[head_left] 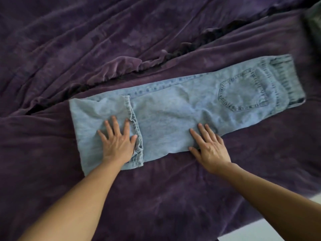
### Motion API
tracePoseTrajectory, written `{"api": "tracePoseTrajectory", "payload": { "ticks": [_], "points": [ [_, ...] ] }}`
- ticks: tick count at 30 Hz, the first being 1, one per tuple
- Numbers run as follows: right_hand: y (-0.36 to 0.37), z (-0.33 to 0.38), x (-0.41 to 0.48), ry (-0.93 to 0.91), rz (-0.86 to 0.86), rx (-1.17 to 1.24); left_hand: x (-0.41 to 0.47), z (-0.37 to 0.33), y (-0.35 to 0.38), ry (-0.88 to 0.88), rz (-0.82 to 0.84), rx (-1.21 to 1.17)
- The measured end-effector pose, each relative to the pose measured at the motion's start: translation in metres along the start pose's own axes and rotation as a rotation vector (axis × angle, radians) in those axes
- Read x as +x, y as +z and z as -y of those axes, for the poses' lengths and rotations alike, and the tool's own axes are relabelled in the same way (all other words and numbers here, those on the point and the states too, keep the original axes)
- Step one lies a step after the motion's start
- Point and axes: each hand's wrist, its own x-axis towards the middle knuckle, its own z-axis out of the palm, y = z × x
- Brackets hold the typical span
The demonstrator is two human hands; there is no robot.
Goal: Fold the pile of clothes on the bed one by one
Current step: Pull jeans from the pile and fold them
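A pair of light blue jeans (173,108) lies flat across the purple bed cover, folded lengthwise with one leg on the other. The waistband and a back pocket are at the right end. The leg ends at the left are folded back over the legs, their hem running up from the near edge. My left hand (118,141) presses flat with spread fingers on that folded-back part, next to the hem. My right hand (209,147) rests flat on the near edge of the jeans, about mid-length, fingers straight.
The purple bed cover (86,40) is wrinkled, with a dark bunched fold (187,47) running diagonally behind the jeans. A dark greenish item (315,20) shows at the top right corner. The bed's near edge and pale floor (260,232) appear at the bottom right.
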Motion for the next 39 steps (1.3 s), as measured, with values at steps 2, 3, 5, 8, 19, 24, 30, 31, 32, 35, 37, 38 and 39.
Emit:
{"api": "tracePoseTrajectory", "payload": {
  "ticks": [2, 3, 5, 8, 19, 24, 30, 31, 32, 35, 37, 38, 39],
  "points": [
    [-0.014, -0.005, 0.001, -0.011, -0.022, 0.054, -0.004, -0.015, -0.018, -0.025, -0.051, -0.059],
    [-0.023, -0.009, 0.0, 0.003, -0.062, 0.104, -0.007, -0.027, -0.028, 0.0, -0.1, -0.083],
    [-0.041, -0.025, -0.005, 0.065, -0.203, 0.209, -0.014, -0.057, -0.044, 0.111, -0.186, -0.144],
    [-0.068, -0.067, -0.013, 0.281, -0.427, 0.353, -0.018, -0.116, -0.066, 0.28, -0.184, -0.259],
    [-0.146, -0.256, 0.055, 0.854, -0.516, 0.869, 0.021, -0.302, -0.09, 0.527, -0.124, -0.283],
    [-0.149, -0.28, 0.092, 0.699, -0.142, 0.916, 0.047, -0.327, -0.054, 0.402, 0.07, -0.095],
    [-0.204, -0.258, 0.079, 0.537, 0.142, 1.251, 0.039, -0.294, -0.083, 0.306, -0.06, -0.46],
    [-0.216, -0.247, 0.075, 0.481, 0.144, 1.253, 0.032, -0.279, -0.089, 0.217, -0.143, -0.535],
    [-0.226, -0.233, 0.071, 0.418, 0.133, 1.249, 0.025, -0.261, -0.093, 0.131, -0.205, -0.568],
    [-0.25, -0.172, 0.067, 0.208, 0.094, 1.131, 0.001, -0.205, -0.096, -0.037, -0.213, -0.55],
    [-0.251, -0.124, 0.072, 0.096, 0.078, 0.901, -0.014, -0.171, -0.093, -0.109, -0.175, -0.513],
    [-0.247, -0.1, 0.076, 0.052, 0.081, 0.769, -0.022, -0.156, -0.089, -0.142, -0.178, -0.512],
    [-0.239, -0.075, 0.079, 0.013, 0.099, 0.638, -0.029, -0.142, -0.085, -0.174, -0.191, -0.522]
  ]
}}
